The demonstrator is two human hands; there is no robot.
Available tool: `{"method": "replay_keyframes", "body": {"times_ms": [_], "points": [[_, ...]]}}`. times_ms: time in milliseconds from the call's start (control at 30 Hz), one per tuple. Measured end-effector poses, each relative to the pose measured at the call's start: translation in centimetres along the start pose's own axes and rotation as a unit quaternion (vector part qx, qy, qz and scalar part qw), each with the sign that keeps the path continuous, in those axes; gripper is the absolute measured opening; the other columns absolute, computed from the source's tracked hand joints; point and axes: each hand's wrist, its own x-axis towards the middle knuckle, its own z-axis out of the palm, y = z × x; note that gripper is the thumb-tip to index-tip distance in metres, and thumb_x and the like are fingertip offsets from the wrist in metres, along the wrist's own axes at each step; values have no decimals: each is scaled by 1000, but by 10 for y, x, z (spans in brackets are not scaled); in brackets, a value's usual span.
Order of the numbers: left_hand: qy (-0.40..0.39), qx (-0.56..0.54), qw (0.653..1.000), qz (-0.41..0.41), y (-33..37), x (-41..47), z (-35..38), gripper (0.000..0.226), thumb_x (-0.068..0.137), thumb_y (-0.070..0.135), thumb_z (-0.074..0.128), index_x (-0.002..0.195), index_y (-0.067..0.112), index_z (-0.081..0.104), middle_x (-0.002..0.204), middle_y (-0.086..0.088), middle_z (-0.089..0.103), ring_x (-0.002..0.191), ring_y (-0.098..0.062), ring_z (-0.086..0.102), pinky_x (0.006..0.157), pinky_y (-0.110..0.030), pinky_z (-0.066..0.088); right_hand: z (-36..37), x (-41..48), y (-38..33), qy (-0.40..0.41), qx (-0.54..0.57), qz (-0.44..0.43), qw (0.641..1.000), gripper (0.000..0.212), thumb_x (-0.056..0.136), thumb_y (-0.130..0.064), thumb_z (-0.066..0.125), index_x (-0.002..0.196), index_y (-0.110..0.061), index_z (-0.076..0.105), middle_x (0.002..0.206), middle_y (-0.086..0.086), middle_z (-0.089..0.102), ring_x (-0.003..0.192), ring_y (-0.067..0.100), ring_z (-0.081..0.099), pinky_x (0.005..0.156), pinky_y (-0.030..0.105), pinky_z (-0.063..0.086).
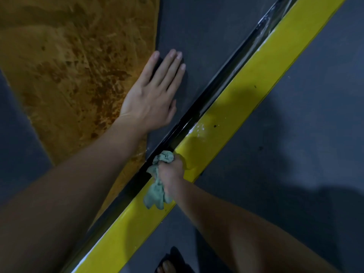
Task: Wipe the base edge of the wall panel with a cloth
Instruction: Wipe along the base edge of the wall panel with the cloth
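A dark grey wall panel (pixel 199 32) fills the upper middle, and its glossy black base edge (pixel 216 85) runs diagonally from lower left to upper right. My left hand (pixel 153 93) lies flat on the panel with straight fingers. My right hand (pixel 170 174) grips a crumpled pale green cloth (pixel 157 190) and holds it against the base edge where it meets the yellow strip (pixel 246 85). Part of the cloth hangs loose below my fist.
An orange-brown mottled panel (pixel 69 66) sits left of the grey one. Grey floor (pixel 305 125) spreads to the right of the yellow strip, with wet-looking streaks along the strip's upper edge. A foot in a dark sandal (pixel 171 265) shows at the bottom.
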Motion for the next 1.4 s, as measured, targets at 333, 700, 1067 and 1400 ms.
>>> {"method": "replay_keyframes", "body": {"times_ms": [333, 700, 1067, 1400], "points": [[12, -21, 1000, -5, -1, 0, -1, 81, 99, 39, 30, 165, -1, 3, 171, -26, 1, 160, -36, 3, 130, -52, 5, -41, 44, -50, 150, -31, -144, 978, 19, 96, -16, 56, 114, -13, 58, 99, 4, 61, 88, 25, 60, 83, 40, 53], [-5, 28, 1000, 9, -1, 3, -1, 83, 100, 46, 31, 165, 1, 7, 171, -27, 0, 160, -37, 4, 130, -53, 6, -47, 14, -46, 94, -33, -120, 988, 21, 97, -13, 57, 116, -5, 60, 88, 1, 60, 85, 25, 62, 74, 32, 48], [-24, 5, 1000, 1, -1, 2, -6, 81, 102, 47, 28, 165, 2, 5, 171, -27, -4, 160, -38, -1, 129, -54, -1, -43, -4, 4, 74, -34, -73, 994, 16, 95, -14, 61, 96, -29, 56, 87, -6, 62, 81, 17, 65, 63, 31, 56], [5, 18, 1000, -3, 3, 2, 3, 79, 101, 40, 27, 164, -2, 3, 172, -25, 2, 160, -36, 6, 127, -53, -2, -7, 25, 7, 116, 40, 4, 992, 29, 90, -9, 69, 115, -20, 59, 101, 2, 65, 82, 17, 61, 71, 32, 56]]}}
